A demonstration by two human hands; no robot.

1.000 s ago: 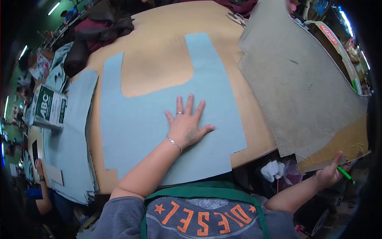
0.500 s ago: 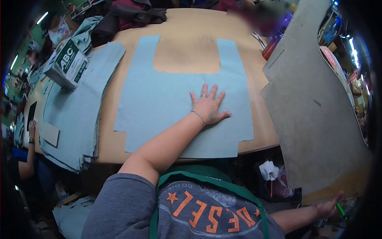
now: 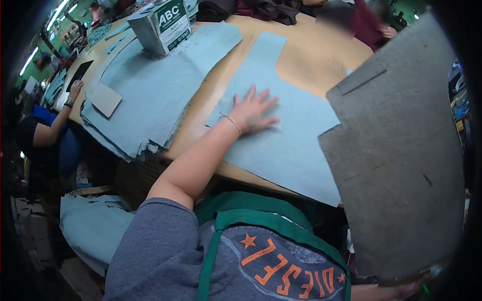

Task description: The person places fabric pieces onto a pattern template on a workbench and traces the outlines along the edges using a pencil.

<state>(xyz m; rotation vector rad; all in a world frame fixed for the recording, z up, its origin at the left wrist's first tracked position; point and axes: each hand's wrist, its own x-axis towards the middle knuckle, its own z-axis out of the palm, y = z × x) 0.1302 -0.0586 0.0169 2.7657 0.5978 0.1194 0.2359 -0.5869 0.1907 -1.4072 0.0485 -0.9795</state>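
My left hand [image 3: 253,111] lies flat, fingers spread, on a light blue cut cloth panel [image 3: 296,145] on the table. A thin bracelet circles its wrist. A large grey board [image 3: 396,150] with a notched edge stands tilted at the right and covers the right part of the panel. At the board's bottom corner is my right hand [image 3: 412,289], closed at its lower edge, with the fingers mostly hidden. A green pen-like stick [image 3: 425,289] shows beside those fingers.
A stack of blue cloth pieces [image 3: 150,90] lies left, bearing an ABC tin [image 3: 163,27] and a small grey card [image 3: 104,99]. Dark and maroon cloth [image 3: 266,10] lies at the back. Another person's arm [image 3: 60,118] is at far left; more cloth [image 3: 93,226] hangs below.
The view has turned right, so table and stack appear shifted. The grey board has come left over the cloth panel's right side. My left hand has slid toward the panel's left part.
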